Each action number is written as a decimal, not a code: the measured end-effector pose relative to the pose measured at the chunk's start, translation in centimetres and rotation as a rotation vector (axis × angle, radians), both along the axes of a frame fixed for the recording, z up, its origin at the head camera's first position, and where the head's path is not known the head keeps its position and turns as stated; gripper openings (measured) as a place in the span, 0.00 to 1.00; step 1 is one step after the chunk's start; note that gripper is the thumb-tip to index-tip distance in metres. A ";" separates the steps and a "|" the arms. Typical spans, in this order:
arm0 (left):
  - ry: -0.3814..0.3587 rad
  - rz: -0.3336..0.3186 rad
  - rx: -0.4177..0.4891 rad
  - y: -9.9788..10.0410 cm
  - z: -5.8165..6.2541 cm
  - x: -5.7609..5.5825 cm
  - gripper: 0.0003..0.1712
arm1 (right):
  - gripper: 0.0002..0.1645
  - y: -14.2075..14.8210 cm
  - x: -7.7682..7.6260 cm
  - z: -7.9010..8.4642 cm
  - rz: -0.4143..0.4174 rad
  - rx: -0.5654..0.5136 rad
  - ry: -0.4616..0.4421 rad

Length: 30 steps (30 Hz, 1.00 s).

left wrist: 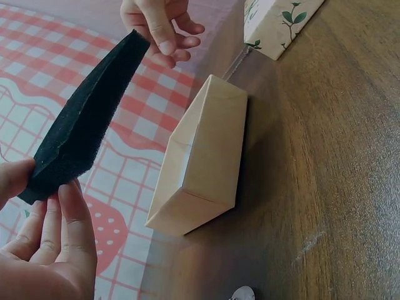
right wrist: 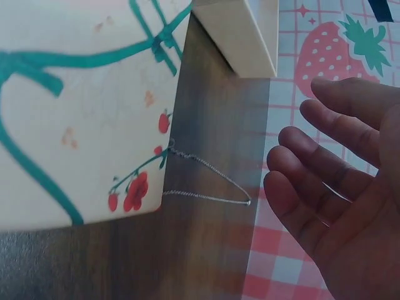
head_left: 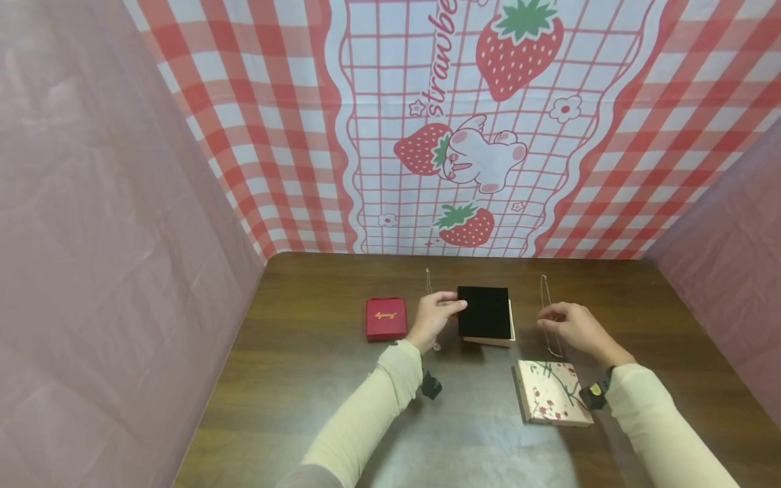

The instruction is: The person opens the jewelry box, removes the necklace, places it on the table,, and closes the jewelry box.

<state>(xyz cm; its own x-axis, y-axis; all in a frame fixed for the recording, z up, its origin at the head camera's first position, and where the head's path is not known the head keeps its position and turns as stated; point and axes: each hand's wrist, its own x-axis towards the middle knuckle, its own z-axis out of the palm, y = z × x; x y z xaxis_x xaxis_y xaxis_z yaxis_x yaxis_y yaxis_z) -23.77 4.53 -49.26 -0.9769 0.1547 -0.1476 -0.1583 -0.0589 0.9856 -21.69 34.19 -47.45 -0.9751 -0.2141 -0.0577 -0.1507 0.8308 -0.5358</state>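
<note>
Between thumb and fingers, my left hand (head_left: 434, 317) pinches a black foam pad (head_left: 484, 312) by its edge. Below the pad stands a cream box base (left wrist: 215, 144), open at the top; the left wrist view shows a gap between the two. My right hand (head_left: 572, 327) hovers to the right with loosely bent fingers and nothing in them. Under that hand a thin chain necklace (head_left: 545, 291) lies on the table. Closer to me is the floral box lid (head_left: 552, 393), cream with red blossoms and green branches.
A small red jewelry box (head_left: 386, 318) with gold lettering sits at the left. Another chain necklace (head_left: 428, 279) lies partly behind my left hand, its pendant (head_left: 436, 346) showing below. A strawberry-patterned cloth (head_left: 451, 135) hangs behind the wooden table (head_left: 293, 379).
</note>
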 end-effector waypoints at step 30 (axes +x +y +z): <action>0.015 0.030 0.023 0.5 -0.1 0.2 0.17 | 0.25 -4.3 0.3 2.4 0.053 -0.142 0.144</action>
<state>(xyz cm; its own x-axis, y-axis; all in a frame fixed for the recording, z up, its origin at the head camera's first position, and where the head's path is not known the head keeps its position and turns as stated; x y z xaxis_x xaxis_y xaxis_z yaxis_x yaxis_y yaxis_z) -23.55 5.01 -49.32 -0.9833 0.1285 -0.1292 -0.1409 -0.0862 0.9863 -21.39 29.88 -45.00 -0.9584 -0.2610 0.1157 -0.2753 0.7371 -0.6171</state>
